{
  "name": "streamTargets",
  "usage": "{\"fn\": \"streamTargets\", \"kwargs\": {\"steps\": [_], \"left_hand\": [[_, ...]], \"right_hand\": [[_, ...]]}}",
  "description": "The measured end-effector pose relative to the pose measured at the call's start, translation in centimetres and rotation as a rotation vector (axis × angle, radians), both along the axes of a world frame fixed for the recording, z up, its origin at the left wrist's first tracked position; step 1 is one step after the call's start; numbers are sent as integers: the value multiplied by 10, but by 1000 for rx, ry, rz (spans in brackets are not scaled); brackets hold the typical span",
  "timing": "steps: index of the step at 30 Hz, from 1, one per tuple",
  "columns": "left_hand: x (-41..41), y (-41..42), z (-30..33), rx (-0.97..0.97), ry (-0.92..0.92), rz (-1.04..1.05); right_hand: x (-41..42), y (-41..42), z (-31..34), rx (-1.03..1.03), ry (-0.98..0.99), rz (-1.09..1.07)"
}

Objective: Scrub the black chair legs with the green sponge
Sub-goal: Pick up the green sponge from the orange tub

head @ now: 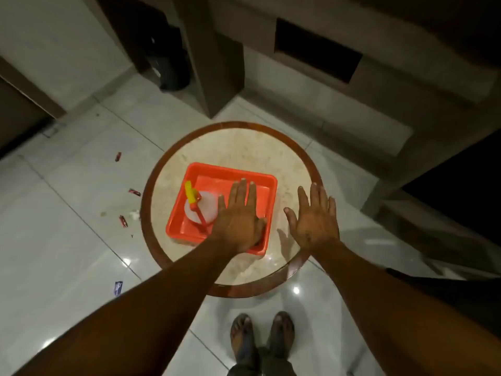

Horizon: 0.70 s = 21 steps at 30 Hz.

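An orange square tray point(252, 175) sits on a round marble-topped table point(244, 147). A white spray bottle with a yellow and orange trigger point(199, 206) lies in the tray's left part. My left hand point(238, 218) is spread flat over the tray's right part, fingers apart, holding nothing that I can see. A dark green edge shows beside its thumb at the tray's near right corner; I cannot tell whether it is the sponge. My right hand point(314, 218) hovers open over the bare tabletop to the right of the tray. No black chair legs are in view.
Glossy white floor tiles point(67, 240) surround the table, with small red wrappers point(123, 221) and a blue scrap point(118, 288) scattered to the left. My bare feet point(261, 337) stand just in front of the table. Brown cabinetry point(211, 63) and a dark bin point(170, 61) stand beyond.
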State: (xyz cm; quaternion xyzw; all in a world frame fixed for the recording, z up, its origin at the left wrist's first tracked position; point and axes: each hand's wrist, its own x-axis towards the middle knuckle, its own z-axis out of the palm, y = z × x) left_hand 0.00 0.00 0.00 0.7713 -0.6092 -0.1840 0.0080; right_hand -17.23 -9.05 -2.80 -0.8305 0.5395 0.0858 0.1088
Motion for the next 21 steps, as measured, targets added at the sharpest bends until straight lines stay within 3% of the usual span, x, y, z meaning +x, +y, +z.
{"fn": "streamTargets", "kwargs": {"steps": [3, 8, 21], "left_hand": [[4, -4, -65, 135, 4, 34], [11, -11, -122, 152, 63, 27], [7, -28, -145, 96, 79, 100]], "right_hand": [[-6, -5, -71, 53, 66, 34], [-5, -3, -140, 46, 21, 111], [-10, 1, -183, -25, -53, 161]]}}
